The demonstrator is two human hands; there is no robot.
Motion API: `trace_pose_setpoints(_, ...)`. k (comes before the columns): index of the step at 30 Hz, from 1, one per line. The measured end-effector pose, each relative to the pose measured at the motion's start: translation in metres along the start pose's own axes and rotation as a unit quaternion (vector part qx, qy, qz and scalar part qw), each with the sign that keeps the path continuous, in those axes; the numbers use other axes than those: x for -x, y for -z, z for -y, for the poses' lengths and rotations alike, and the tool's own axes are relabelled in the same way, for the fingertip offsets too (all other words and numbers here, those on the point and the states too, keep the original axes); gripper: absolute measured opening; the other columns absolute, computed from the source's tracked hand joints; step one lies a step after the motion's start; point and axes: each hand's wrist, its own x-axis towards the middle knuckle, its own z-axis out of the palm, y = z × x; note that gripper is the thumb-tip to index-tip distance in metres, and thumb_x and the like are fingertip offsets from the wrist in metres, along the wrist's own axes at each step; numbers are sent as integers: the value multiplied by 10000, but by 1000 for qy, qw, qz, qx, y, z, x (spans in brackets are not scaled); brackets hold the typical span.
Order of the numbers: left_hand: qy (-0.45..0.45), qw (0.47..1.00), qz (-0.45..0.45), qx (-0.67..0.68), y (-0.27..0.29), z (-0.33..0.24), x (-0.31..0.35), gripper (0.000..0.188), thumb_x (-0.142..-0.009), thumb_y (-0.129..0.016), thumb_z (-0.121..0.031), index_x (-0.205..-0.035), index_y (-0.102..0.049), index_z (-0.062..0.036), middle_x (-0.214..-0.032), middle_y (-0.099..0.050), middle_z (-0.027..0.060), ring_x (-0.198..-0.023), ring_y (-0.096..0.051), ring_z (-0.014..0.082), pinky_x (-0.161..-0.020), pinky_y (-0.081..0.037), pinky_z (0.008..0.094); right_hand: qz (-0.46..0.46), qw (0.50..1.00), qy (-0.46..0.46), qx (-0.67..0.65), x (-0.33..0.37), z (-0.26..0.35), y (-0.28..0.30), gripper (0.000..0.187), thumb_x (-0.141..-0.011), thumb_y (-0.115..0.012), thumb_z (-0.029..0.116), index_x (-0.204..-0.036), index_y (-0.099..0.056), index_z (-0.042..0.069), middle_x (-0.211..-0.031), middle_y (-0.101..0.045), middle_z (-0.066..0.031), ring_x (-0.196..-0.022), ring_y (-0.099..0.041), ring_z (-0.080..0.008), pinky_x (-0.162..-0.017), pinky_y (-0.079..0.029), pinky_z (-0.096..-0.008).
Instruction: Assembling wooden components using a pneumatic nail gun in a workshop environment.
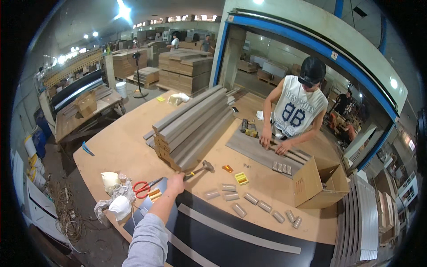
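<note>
My left hand [175,184] reaches out over the table, its fingers wrapped round the handle end of a hammer [207,166]. The hammer has a metal head and a dark and yellow handle, and it lies close to the near end of a stack of long grey-brown bars [191,122]. Below the hand is a dark panel [213,242] with a grey-brown strip [240,233] across it. Red-handled scissors [142,189] and a small yellow tray [154,195] lie left of my wrist. My right hand is out of view.
Several small clear-wrapped cylinders [251,198], a yellow tray [241,178] and an orange piece [227,168] lie right of the hammer. A co-worker [297,104] handles strips across the table beside a drill [249,128]. A cardboard box [307,187] stands at the right, white bundles [120,207] at the left.
</note>
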Motion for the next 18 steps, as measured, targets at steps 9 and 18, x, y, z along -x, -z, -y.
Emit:
trace_pose_setpoints(9, -229, 967, 25, 110, -6, -68, 145, 215, -906, -710, -218, -1062, -756, -77, -1090, -736, 167, -1071, -684, 414, -932, -566, 526, -55, 995, -57, -62, 5, -41, 4, 529, -780, -908, 306, -1244, -736, 119, -1162, -695, -141, -1141, -631, -410, -1024, -512, -527)
trace_pose_setpoints(18, -433, 888, 156, 0, -15, -72, 338, 600, -933, -756, -484, -1428, -633, -170, -1346, -660, 64, -1321, -587, 272, -1205, -360, 539, 9, 984, 86, -153, -8, -58, 24, 464, -776, -914, 245, -1165, -716, 89, -1138, -694, -146, -1096, -661, -371, -956, -541, -471)
